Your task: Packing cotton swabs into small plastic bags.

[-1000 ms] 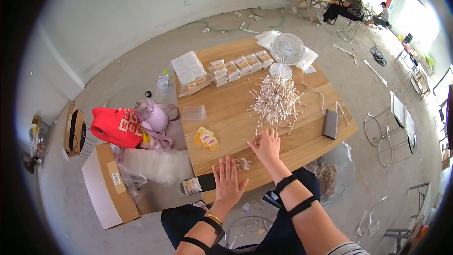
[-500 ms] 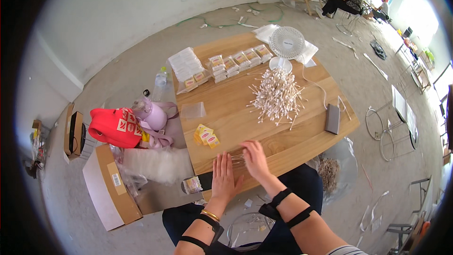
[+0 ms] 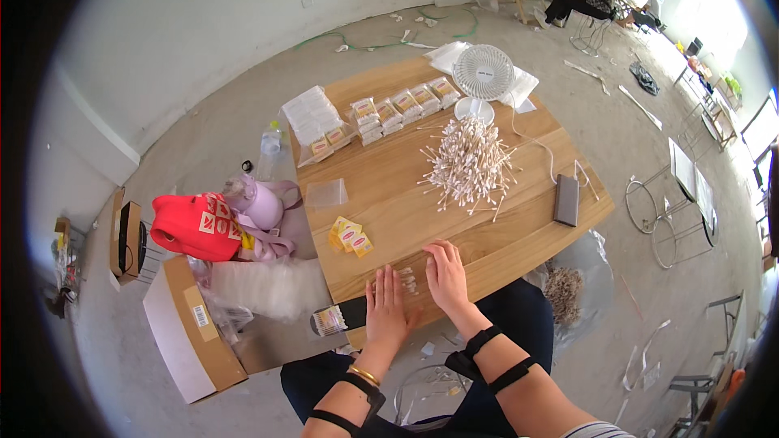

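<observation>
Several cotton swabs [image 3: 408,280] are laid on the desk [image 3: 513,237] between the left hand [image 3: 388,308] and the right hand [image 3: 448,276]: just right of the left fingers, which are nearer. Their long axis seems to be turned left to right, though blurred. The left fingers are held straight and flat; the right are loosely curved, with no grip seen. Beyond, a swab pile [image 3: 468,161] is heaped. Red marks are printed on yellow-and-white cards [image 3: 350,236]; a barcode sticker [image 3: 200,316] is borne by the carton [image 3: 172,341].
</observation>
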